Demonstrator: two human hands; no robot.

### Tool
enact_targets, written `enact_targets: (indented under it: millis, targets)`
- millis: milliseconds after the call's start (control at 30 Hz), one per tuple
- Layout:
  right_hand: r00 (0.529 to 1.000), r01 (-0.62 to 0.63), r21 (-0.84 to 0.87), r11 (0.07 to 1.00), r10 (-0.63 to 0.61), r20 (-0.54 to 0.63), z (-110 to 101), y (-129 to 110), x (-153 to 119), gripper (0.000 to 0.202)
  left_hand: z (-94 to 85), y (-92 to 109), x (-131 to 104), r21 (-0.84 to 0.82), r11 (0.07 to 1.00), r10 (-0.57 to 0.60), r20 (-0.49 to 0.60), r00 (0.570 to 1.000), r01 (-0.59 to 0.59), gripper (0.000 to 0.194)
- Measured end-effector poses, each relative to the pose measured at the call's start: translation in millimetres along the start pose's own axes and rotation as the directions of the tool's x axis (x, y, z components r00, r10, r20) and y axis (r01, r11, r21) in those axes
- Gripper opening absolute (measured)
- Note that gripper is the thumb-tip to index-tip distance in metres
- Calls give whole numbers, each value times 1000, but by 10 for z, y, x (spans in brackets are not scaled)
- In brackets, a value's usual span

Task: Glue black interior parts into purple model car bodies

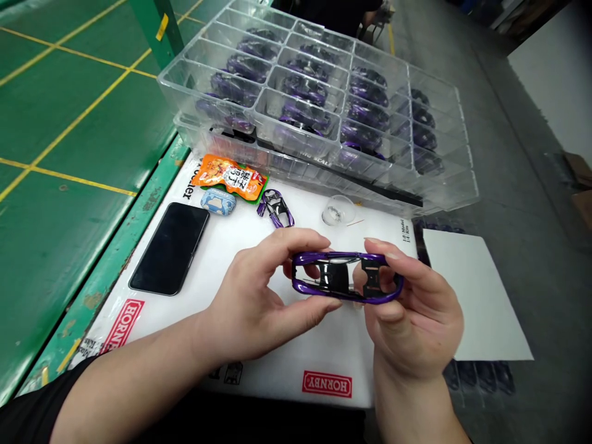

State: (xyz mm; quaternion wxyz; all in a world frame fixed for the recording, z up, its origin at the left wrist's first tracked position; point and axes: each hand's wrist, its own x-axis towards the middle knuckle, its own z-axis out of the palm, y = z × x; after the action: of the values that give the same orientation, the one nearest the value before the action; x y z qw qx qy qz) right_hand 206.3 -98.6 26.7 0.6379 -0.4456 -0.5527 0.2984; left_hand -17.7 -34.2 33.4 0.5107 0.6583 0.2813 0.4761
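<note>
Between my two hands is a purple toy car body, a glossy oval frame with open windows and black panels inside. My left hand grips its left end, fingers behind the upper edge and thumb along the lower edge. The right end is pinched by my right hand, with fingertips on the upper rim and the thumb below. Behind it on the white box top lies a second purple-and-black car piece. A small clear round cup stands to the right of that piece.
Stacked clear divided trays with rows of purple car bodies stand at the back. Toward the left lie a black phone, a blue patterned case and an orange snack packet. A white sheet covers more parts at right.
</note>
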Motion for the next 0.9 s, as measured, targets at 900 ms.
enact_targets:
  millis: [900]
  targets:
    - [998, -25, 17, 1000, 26, -60, 6, -60, -66, 42, -31, 158, 95, 41, 999, 15, 48, 999, -17, 48]
